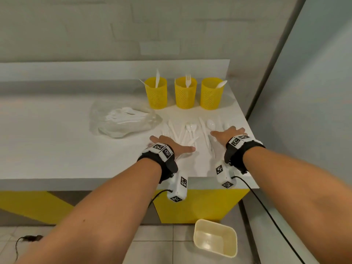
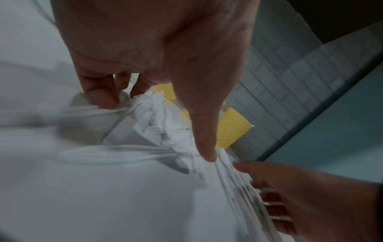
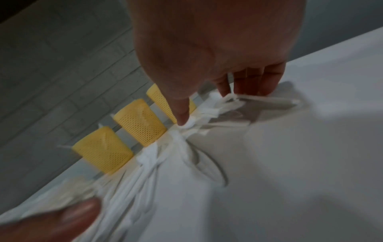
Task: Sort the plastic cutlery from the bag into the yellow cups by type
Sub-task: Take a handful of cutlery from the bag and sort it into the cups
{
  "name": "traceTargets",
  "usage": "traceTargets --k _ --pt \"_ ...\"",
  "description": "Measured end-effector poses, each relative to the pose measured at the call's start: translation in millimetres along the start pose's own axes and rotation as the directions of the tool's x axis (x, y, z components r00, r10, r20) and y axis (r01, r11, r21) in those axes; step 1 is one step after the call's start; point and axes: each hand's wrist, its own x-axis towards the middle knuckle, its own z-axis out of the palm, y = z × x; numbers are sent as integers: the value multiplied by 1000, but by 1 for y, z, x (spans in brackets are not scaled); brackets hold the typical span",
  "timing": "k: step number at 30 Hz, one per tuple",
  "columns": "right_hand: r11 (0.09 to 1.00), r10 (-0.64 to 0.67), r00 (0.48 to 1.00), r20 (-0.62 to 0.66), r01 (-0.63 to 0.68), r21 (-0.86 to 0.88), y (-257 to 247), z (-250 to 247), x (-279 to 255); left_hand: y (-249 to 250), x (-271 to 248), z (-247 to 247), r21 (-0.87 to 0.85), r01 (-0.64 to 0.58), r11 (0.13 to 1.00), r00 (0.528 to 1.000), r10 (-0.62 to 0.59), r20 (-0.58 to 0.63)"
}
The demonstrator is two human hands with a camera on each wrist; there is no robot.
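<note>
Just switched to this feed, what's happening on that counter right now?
A person is sorting white plastic cutlery spread on the white counter. Left hand and right hand both rest flat on the loose pile. Three yellow mesh cups already hold a few pieces; the clear plastic bag still holds more.

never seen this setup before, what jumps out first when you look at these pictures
Three yellow cups stand in a row at the back of the white counter, with knives in the left one, a fork in the middle one and a spoon in the right one. In front of them, the left hand and right hand are spread over loose white cutlery. To the left lies a clear bag holding more.
</note>
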Motion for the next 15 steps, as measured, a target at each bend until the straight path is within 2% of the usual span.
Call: traceTargets --k 3,9,15 --pt "989 -107 993 39 110 -97 -20 9 -6 21 5 8 -90 1 996 1000 -2 -12" --pt "954 -293 950 111 298 -26 -48 27 -6 44 11 9 -142 -63 988 994 50 -93" --pt "962 -272 947 170 274 12 -53 21 -5 42 28 3 -278 -151 949 986 122 -117"
